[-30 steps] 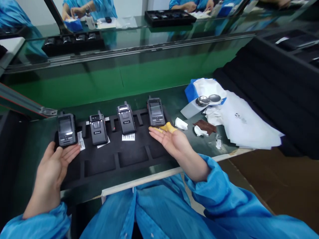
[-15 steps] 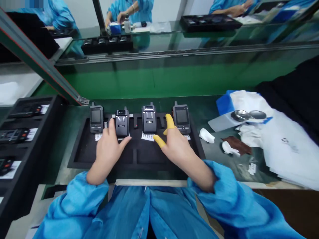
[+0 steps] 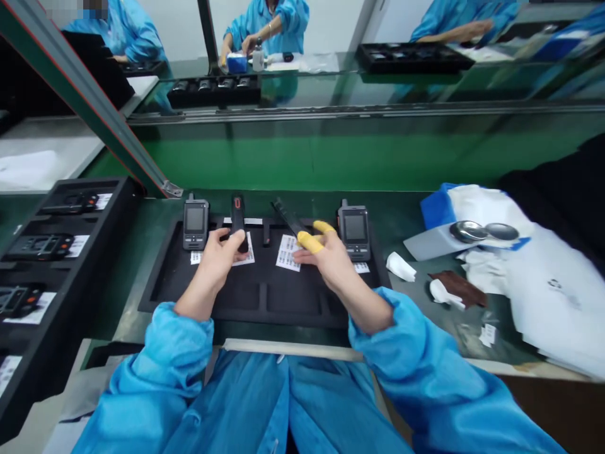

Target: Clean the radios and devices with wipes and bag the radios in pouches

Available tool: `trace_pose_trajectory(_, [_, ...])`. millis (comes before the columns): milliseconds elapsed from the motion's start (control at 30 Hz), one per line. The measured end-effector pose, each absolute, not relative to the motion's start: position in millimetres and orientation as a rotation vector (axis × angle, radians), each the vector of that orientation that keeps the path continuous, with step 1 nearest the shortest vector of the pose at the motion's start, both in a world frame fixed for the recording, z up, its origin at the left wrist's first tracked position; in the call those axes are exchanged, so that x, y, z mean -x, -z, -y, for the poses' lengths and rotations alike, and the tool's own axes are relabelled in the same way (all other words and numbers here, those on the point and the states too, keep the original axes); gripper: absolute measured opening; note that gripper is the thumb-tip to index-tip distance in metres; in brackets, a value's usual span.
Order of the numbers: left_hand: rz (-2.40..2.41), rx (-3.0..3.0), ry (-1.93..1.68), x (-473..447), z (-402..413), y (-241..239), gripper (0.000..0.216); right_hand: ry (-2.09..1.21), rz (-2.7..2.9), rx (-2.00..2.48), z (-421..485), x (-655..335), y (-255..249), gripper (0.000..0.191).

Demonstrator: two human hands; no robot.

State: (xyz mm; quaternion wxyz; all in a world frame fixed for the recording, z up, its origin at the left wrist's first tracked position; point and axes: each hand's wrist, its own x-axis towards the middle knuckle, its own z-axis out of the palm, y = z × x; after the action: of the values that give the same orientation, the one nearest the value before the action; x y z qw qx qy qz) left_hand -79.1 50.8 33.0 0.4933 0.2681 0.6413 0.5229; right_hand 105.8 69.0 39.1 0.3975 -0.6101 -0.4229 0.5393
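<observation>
A black foam tray [image 3: 203,302] lies on the green bench in front of me with handheld radios in its far row. My left hand [image 3: 220,255] is closed on the second radio [image 3: 237,216], tipped up on its edge. My right hand [image 3: 321,255], with yellow finger cots on two fingers, grips the third radio [image 3: 289,219], also lifted and turned edge-on. White barcode labels [image 3: 287,252] show in the slots under both. The leftmost radio [image 3: 195,221] and the rightmost radio [image 3: 354,230] stand in their slots with screens facing me.
A second black tray [image 3: 113,208] with radios and labels sits at my left. White sheets [image 3: 543,284], a blue cloth, two metal discs [image 3: 477,231], a brown scrap and white bits lie at the right. People in blue coats work beyond the raised green belt [image 3: 302,151].
My hands went from open beside the tray to the middle two radios, then took hold of them and tipped them up out of their slots. The view swung left.
</observation>
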Motion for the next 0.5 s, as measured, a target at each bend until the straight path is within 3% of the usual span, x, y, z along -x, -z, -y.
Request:
trace_pose_trajectory(100, [-1.392, -0.541, -1.242, 70.2, -61.4, -33.3, 0.022, -1.792, 0.540, 1.196, -73.4, -98.5, -38.0, 0.017])
trace_pose_trajectory(300, [-1.227, -0.350, -1.206, 69.4, -61.7, -37.2, 0.030, -1.954, 0.159, 1.038, -70.8, -93.3, -36.6, 0.039])
trace_pose_trajectory(500, [-1.113, -0.214, -1.150, 73.0, -59.4, -39.5, 0.042, -2.050, 0.139, 1.100, -59.2, -98.5, -32.8, 0.042])
